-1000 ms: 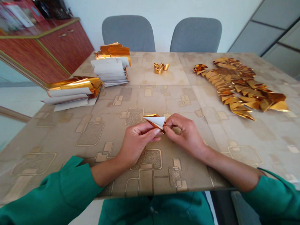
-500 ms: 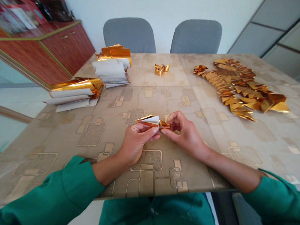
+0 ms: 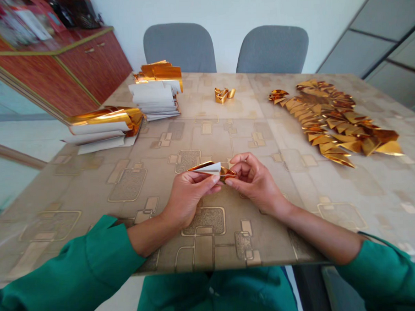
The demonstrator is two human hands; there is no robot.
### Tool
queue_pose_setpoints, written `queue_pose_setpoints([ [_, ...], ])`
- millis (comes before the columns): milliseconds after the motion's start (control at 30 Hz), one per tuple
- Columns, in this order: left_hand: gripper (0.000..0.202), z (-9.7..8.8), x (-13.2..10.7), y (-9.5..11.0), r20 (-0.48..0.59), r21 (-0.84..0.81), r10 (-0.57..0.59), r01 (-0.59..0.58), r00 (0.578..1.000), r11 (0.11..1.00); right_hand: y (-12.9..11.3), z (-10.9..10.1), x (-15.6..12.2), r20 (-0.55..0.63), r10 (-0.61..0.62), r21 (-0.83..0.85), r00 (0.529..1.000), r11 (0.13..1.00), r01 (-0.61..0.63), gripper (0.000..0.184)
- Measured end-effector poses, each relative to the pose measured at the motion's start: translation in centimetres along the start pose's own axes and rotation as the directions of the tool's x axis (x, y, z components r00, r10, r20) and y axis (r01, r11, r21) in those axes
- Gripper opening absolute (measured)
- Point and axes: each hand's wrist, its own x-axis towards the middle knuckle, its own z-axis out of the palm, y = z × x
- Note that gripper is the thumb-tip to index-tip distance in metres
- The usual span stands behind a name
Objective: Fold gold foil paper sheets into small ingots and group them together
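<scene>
Between my two hands, above the near middle of the table, is a partly folded sheet of gold foil paper (image 3: 208,168), gold on one face and white on the other. My left hand (image 3: 188,190) pinches its left part, thumb in front and fingers behind. At the right end, my right hand (image 3: 255,181) is closed on the paper with thumb and fingertips, the other fingers curled. The fingers cover part of the folds.
A patterned cloth covers the table (image 3: 126,182). Stacked gold-and-white sheets (image 3: 155,98) and a lower pile (image 3: 103,130) lie at left. Folded gold pieces (image 3: 329,118) spread at right; a small gold piece (image 3: 223,95) sits far centre. Two grey chairs (image 3: 178,46) stand behind.
The right end of the foil paper has shifted slightly under my right fingers, and its gold inner face shows a little differently. My left hand keeps its hold almost unmoved.
</scene>
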Motion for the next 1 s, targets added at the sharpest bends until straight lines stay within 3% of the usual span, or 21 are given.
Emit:
queue_pose_setpoints([
  [200, 0.022, -0.1, 0.0, 0.0, 0.004, -0.014, 0.01, -0.01, 1.0, 1.0, -0.2, 0.0, 0.0, 0.007, -0.003, 0.012, 1.0, 1.0, 0.003, 0.036],
  [300, 0.023, 0.0, 0.0, 0.2, 0.005, -0.007, 0.024, -0.024, 1.0, 1.0, -0.1, -0.3, 0.2, 0.016, 0.032, 0.053, 0.999, 0.998, -0.032, 0.042],
  [467, 0.02, -0.1, 0.1, 0.2, 0.014, 0.009, 0.03, -0.03, 0.999, 1.0, -0.1, -0.9, 0.3, 0.068, 0.118, 0.015, 0.991, 0.993, -0.12, 0.03],
  [600, 0.018, -0.4, 0.2, -0.1, 0.026, 0.019, 0.034, -0.035, 0.999, 0.999, -0.3, -1.0, 0.1, 0.04, 0.172, 0.006, 0.984, 0.985, -0.173, 0.03],
  [833, 0.02, -0.5, 0.2, 0.0, 0.089, 0.015, -0.011, 0.009, 0.996, 1.0, -0.5, -0.9, 0.3, 0.123, 0.13, -0.003, 0.984, 0.991, -0.131, 0.031],
  [1000, 0.021, -0.6, 0.2, -0.1, 0.125, 0.044, -0.052, 0.047, 0.991, 0.998, -0.1, -0.7, 0.1, 0.061, 0.124, -0.083, 0.99, 0.989, -0.119, 0.029],
])
